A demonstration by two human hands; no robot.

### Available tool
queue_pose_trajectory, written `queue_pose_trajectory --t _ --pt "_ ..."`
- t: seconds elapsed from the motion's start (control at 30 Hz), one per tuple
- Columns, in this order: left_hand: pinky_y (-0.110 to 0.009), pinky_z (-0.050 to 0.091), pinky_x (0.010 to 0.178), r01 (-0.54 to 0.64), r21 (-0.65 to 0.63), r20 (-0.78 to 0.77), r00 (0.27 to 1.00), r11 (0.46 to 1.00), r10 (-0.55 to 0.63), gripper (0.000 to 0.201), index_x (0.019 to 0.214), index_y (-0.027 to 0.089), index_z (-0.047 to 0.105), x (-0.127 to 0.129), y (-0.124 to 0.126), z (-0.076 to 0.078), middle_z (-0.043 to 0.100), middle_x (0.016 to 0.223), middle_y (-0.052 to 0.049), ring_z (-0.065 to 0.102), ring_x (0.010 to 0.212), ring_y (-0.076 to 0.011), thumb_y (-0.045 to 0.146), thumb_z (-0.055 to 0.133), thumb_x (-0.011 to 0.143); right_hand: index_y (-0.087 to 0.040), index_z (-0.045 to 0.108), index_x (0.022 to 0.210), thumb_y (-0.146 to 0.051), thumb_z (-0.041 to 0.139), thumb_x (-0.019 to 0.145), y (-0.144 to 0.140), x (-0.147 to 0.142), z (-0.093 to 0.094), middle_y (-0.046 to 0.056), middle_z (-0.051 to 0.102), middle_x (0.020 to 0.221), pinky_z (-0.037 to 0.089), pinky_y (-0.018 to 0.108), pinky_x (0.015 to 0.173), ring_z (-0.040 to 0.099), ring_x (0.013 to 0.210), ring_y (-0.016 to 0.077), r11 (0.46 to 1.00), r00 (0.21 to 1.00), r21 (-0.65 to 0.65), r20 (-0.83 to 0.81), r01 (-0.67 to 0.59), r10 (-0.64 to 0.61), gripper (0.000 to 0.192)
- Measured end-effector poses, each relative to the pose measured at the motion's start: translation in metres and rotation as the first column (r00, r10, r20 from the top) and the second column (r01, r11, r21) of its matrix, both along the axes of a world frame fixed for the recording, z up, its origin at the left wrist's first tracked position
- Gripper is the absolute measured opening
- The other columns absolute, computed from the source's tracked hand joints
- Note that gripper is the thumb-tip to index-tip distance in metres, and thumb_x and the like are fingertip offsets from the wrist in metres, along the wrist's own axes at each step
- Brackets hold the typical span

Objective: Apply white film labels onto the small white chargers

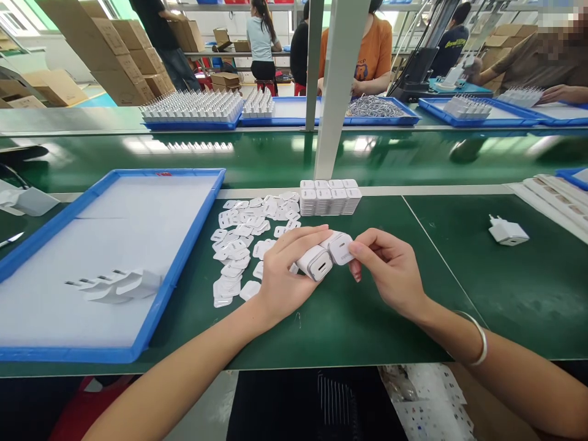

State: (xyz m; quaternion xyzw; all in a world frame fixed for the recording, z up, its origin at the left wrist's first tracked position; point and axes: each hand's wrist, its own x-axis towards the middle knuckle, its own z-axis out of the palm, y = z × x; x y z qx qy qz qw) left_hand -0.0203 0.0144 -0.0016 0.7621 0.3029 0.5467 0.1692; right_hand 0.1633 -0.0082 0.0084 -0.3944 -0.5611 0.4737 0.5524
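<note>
Chargers in hand: two white chargers [327,256] are held at the centre of the frame, just above the green bench [367,318]; the nearer one shows an oval port on its end face.
Left hand: the left hand [281,275] is curled around the nearer charger, fingers laid over its top, so it is grasping that block.
Right hand: the right hand [390,269] is pinched on the far charger with thumb and fingertips at its end; a thin bangle [478,337] is worn on the wrist.
Doing the step well: in judgement, the blocks are best gripped by their flat sides, the port face kept toward the eye, and the glossy faces kept free of smears.
Materials and shapes: the chargers are smooth, glossy plastic blocks with rounded corners; the bench mat is matt and dark green.
Film pieces: a scatter of small, thin, white rounded-square pieces [243,245] lies left of the hands, flat on the bench.
Stacked chargers: a neat block of white chargers [329,197] stands just above the hands.
Tray: a blue-rimmed tray [193,245] with a pale floor lies at the left; a few pronged chargers [119,285] rest in it.
Lone charger: one pronged charger [508,231] lies well apart at the right.
</note>
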Motion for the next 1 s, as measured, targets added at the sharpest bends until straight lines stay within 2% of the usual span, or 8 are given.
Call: queue_pose_trajectory --t 0.17,0.33,0.43,1.0 --pt "-0.032 0.06 0.089 0.015 0.007 0.001 1.0 1.0 -0.015 0.042 0.111 0.018 0.072 0.0011 -0.0009 0.0022 0.075 0.113 -0.01 0.072 0.102 -0.0205 0.005 0.077 0.072 -0.019 0.058 0.07 -0.027 0.067 0.092 -0.0016 0.0003 0.001 -0.004 0.052 0.055 0.039 0.021 0.044 0.047 0.047 0.0079 0.997 0.997 0.062 0.066 0.035 -0.039 0.025" --pt "-0.03 0.06 0.086 0.027 0.008 0.001 1.0 1.0 -0.027 0.04 0.11 0.019 0.072 0.003 -0.0018 0.0039 0.076 0.11 -0.008 0.072 0.098 -0.0188 0.008 0.079 0.072 -0.019 0.054 0.069 -0.019 0.064 0.091 -0.0002 0.0005 -0.0008 -0.005 0.049 0.06 0.035 0.02 0.047 0.042 0.052 0.0068 0.964 0.978 0.252 0.17 0.079 -0.125 0.024" --pt "-0.031 0.06 0.084 0.031 -0.016 0.007 1.0 0.999 -0.031 0.04 0.111 0.02 0.072 0.0036 -0.0021 0.0031 0.076 0.109 -0.008 0.072 0.096 -0.019 0.009 0.079 0.073 -0.019 0.052 0.071 -0.016 0.063 0.091 0.0006 0.0014 -0.0028 -0.005 0.048 0.061 0.034 0.021 0.048 0.04 0.054 0.0069 0.943 0.959 0.32 0.228 0.088 -0.167 0.023" --pt "-0.032 0.059 0.079 0.048 -0.144 0.06 0.997 0.988 -0.039 0.032 0.105 0.02 0.073 0.0072 -0.0046 0.0054 0.077 0.103 -0.007 0.072 0.091 -0.0191 0.018 0.082 0.074 -0.021 0.043 0.069 -0.011 0.06 0.089 0.0047 0.0011 -0.003 -0.007 0.039 0.055 0.029 0.021 0.044 0.034 0.048 0.0067 0.846 0.883 0.526 0.353 0.086 -0.31 0.028"
